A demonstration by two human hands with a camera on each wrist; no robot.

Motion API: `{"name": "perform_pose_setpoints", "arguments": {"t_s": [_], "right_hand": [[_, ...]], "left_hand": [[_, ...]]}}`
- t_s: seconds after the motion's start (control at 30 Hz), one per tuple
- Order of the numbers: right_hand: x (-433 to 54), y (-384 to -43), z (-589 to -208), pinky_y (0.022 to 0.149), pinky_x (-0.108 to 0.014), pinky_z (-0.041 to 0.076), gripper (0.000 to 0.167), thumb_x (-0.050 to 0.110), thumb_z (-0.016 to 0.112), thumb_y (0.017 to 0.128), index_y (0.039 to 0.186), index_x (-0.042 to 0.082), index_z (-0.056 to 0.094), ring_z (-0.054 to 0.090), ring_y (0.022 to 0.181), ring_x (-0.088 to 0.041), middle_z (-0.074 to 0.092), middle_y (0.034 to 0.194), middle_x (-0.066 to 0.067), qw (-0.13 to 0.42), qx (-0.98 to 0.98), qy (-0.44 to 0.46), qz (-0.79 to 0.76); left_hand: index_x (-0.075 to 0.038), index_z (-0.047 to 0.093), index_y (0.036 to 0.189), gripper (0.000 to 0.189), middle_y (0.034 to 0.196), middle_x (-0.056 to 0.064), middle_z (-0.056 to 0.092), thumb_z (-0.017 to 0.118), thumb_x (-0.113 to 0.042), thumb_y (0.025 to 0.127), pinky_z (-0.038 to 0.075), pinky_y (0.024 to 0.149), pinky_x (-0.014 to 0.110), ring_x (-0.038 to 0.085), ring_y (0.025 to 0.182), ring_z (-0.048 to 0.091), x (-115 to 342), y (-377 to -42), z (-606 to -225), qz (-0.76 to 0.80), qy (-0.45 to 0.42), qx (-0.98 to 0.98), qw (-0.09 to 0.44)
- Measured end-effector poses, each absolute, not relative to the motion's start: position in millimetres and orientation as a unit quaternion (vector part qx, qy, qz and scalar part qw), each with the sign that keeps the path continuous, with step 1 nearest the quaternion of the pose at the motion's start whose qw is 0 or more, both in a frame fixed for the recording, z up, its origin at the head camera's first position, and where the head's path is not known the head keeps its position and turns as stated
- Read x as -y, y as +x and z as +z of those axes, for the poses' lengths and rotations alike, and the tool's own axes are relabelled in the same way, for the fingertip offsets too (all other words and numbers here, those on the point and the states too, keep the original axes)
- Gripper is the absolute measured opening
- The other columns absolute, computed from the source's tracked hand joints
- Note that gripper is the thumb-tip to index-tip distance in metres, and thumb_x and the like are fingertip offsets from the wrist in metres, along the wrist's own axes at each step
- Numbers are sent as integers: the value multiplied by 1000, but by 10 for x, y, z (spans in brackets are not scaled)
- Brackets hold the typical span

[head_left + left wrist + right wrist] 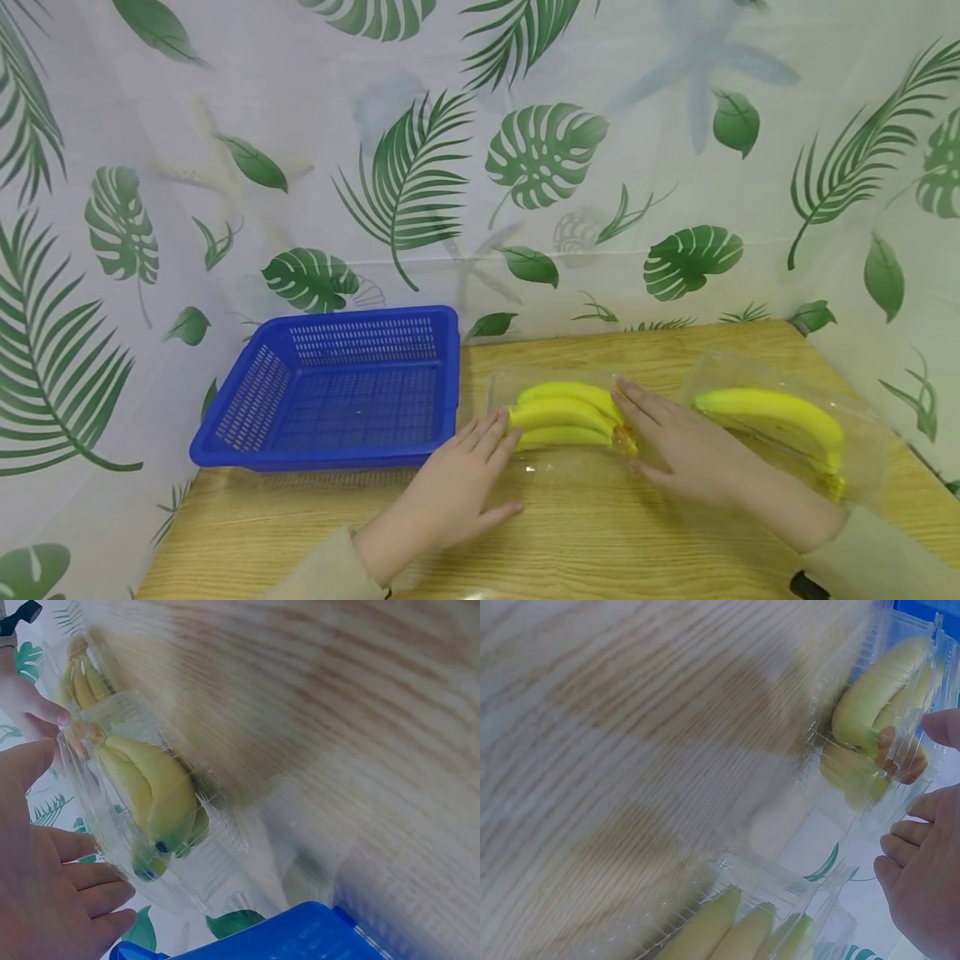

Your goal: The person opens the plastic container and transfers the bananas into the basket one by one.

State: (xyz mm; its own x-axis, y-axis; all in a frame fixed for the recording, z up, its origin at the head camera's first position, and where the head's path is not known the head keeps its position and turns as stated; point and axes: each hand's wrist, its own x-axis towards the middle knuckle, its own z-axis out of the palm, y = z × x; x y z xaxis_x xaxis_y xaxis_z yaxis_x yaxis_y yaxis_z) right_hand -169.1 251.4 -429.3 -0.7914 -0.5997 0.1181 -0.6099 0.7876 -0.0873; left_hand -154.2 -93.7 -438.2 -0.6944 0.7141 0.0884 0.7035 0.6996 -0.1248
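A clear plastic box (529,468) with a bunch of yellow bananas (562,412) inside lies between the two hands. My left hand (461,479) is at the box's left end, its fingers extended and close together over the edge. At the opposite end, by the brown stems, my right hand (690,446) has its straight fingers on the lid's side. The left wrist view shows the left hand (60,900) with fingertips right at the plastic rim. In the right wrist view, the right hand (930,847) has its fingertips along the lid's edge.
A blue perforated basket (322,458) stands on the wooden table (570,542) to the left. Another clear box holding bananas (780,408) lies right of and partly behind the right forearm. A leaf-patterned cloth (547,158) hangs along the back and sides.
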Motion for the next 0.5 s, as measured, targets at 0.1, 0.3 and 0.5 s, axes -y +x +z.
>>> {"name": "perform_pose_setpoints", "arguments": {"t_s": [0.1, 0.3, 0.5], "right_hand": [[-2518, -1678, -4298, 123, -61, 41, 86, 34, 71, 101, 166, 1, 27, 42, 153, -45, 26, 174, -22, 41, 945, 320, 61], [-2527, -1657, -4321, 123, -60, 41, 86, 33, 71, 101, 167, 1, 26, 40, 154, -45, 24, 175, -22, 36, 944, 321, 66], [-2527, -1622, -4324, 121, -59, 43, 89, 34, 71, 102, 169, 6, 20, 41, 153, -45, 22, 176, -20, 26, 944, 320, 78]], "left_hand": [[-7, 35, 165, 88, 171, 20, 35, 56, -65, 103, 29, 133, 45, 31, 160, 35, 951, -1520, -4383, 37, -389, 918, 68], [-7, 37, 165, 86, 170, 21, 36, 58, -63, 103, 28, 133, 45, 31, 160, 36, 969, -1493, -4394, 36, -393, 916, 78], [-6, 37, 164, 86, 169, 21, 38, 59, -62, 102, 29, 133, 44, 32, 159, 38, 986, -1455, -4401, 34, -395, 914, 81]]}}
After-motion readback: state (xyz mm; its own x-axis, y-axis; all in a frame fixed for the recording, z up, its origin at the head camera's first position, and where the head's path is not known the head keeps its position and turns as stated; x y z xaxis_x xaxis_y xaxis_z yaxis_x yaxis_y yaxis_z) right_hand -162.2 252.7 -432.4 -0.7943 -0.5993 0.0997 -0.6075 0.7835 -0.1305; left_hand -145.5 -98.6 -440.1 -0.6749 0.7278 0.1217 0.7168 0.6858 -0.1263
